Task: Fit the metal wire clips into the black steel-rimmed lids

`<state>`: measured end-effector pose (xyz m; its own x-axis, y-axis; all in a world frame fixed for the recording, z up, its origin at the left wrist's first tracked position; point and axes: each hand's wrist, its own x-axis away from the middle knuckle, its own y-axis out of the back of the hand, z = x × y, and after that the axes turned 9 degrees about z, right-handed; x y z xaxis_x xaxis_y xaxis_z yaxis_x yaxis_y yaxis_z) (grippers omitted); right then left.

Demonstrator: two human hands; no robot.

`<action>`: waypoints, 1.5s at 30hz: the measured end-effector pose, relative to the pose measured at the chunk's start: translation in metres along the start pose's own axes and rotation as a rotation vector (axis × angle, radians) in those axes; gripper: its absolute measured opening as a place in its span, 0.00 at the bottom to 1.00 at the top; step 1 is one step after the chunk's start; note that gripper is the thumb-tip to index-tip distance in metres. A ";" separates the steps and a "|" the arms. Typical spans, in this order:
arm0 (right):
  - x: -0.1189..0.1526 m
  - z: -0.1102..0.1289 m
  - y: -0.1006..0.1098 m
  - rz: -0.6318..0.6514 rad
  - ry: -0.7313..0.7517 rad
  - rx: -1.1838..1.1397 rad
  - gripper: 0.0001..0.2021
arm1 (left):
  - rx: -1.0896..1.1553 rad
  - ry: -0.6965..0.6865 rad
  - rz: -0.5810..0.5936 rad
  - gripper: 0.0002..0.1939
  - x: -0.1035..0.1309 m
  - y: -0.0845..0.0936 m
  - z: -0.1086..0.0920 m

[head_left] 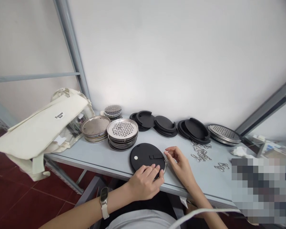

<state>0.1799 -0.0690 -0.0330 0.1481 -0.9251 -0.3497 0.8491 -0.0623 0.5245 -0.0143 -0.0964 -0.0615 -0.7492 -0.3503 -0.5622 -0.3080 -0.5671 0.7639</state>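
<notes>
Steadying the work from above, the left hand (146, 183) lies palm down with its fingers over the near-right part of a flat, round, matte-black disc (143, 152); whether its thumb also clasps the rim I cannot tell. Opposite it, the right hand (180, 163) holds thumb and forefinger close together, a narrow pinch just beside the disc's right edge, where a small piece of shiny silver bent wire (166, 163) shows. Whether the fingertips close on that wire is too small to tell.

The disc rests on the pale grey tabletop (105, 160), directly under the left fingers. Just beyond these, a short, narrow black strip (156, 156) runs toward the pinch, and a round white dot (135, 158) sits to their left.

For good work here, I would judge, the left palm should press evenly, with its fingertips clear of the strip, so the disc cannot turn while the right fingertips work at its edge. Thin wire probably slips and twists easily, so a light pinch near its end seems best, without scraping the black face. Loose silver wire hooks (201, 152) lie tangled right of the pinch, within easy reach; lifting them singly should avoid snags.
</notes>
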 end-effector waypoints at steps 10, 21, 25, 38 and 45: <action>-0.001 -0.008 -0.003 0.003 0.035 -0.158 0.12 | 0.000 -0.005 -0.001 0.16 0.000 0.000 0.000; 0.002 0.008 0.001 -0.071 0.004 -0.005 0.09 | -0.003 -0.008 -0.012 0.16 -0.001 0.001 0.000; 0.003 0.007 0.003 -0.061 0.007 0.001 0.09 | -0.005 -0.009 -0.002 0.16 0.000 0.001 0.000; 0.002 0.004 0.004 -0.003 0.062 0.012 0.13 | 0.004 -0.014 -0.009 0.16 0.000 0.001 0.001; 0.001 0.003 0.003 0.043 0.049 0.054 0.16 | 0.003 -0.011 -0.004 0.16 0.000 0.001 0.000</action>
<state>0.1805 -0.0709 -0.0293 0.2097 -0.9080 -0.3627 0.8131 -0.0441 0.5805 -0.0145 -0.0965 -0.0606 -0.7546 -0.3394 -0.5616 -0.3127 -0.5664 0.7625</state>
